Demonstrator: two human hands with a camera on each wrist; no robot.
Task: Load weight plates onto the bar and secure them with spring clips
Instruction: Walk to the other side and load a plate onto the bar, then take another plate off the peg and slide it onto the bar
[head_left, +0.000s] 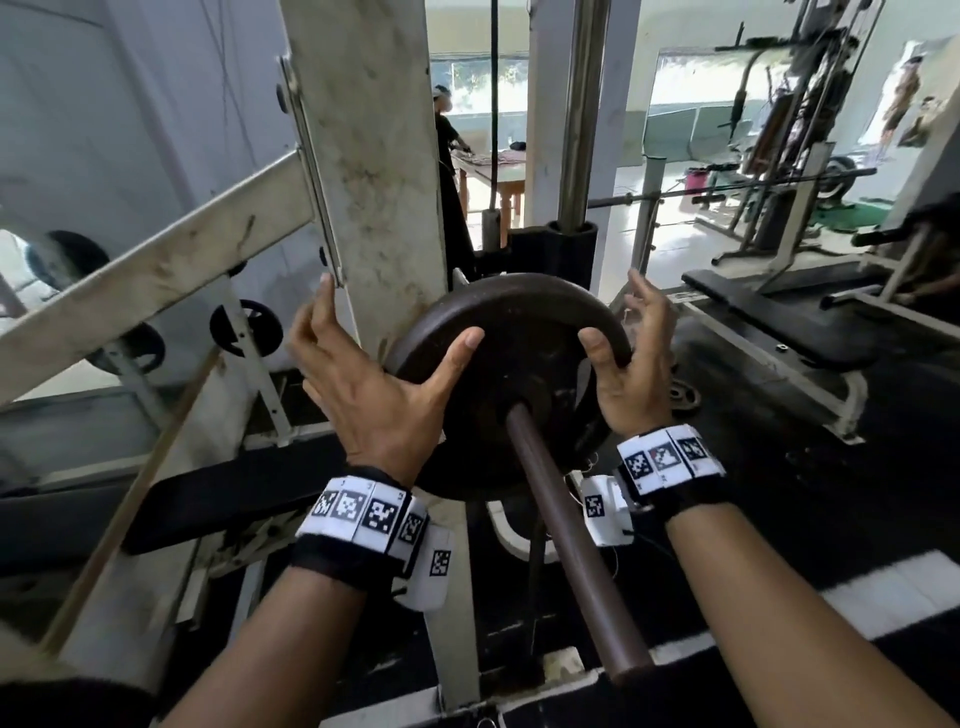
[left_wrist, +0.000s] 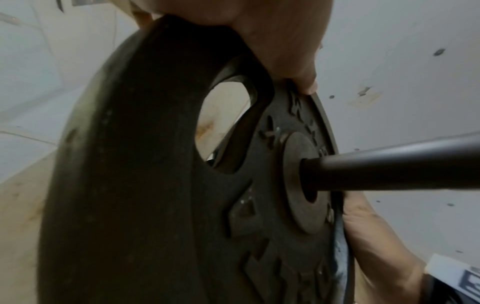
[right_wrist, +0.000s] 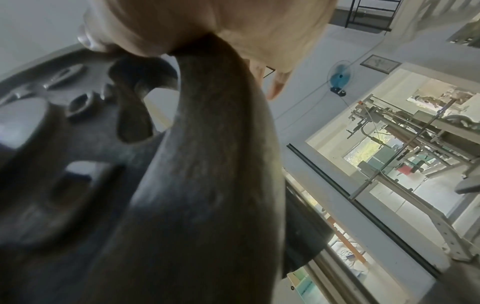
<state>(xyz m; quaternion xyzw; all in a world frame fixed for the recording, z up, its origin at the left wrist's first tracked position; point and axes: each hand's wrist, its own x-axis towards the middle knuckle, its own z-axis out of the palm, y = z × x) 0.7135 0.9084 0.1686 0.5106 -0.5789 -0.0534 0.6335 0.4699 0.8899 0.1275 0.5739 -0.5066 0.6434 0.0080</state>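
Observation:
A dark round weight plate (head_left: 509, 332) sits on the brown bar (head_left: 561, 525), which runs through its centre hole toward me. My left hand (head_left: 384, 379) rests against the plate's left rim, with the thumb flat on the face and the fingers straight, spread up beside the white post. My right hand (head_left: 634, 364) meets the right rim the same way, thumb on the face and fingers raised loosely behind the edge. The left wrist view shows the plate (left_wrist: 145, 164), the bar (left_wrist: 389, 166) and my thumb across the top. The plate's rim (right_wrist: 202, 164) fills the right wrist view. No spring clip is in sight.
A scuffed white rack upright (head_left: 374, 156) stands just left of the plate. Small plates (head_left: 247, 327) hang on pegs at the left. One black bench pad (head_left: 223, 499) lies below left, another bench (head_left: 779, 312) at the right. A person (head_left: 449, 156) stands far behind.

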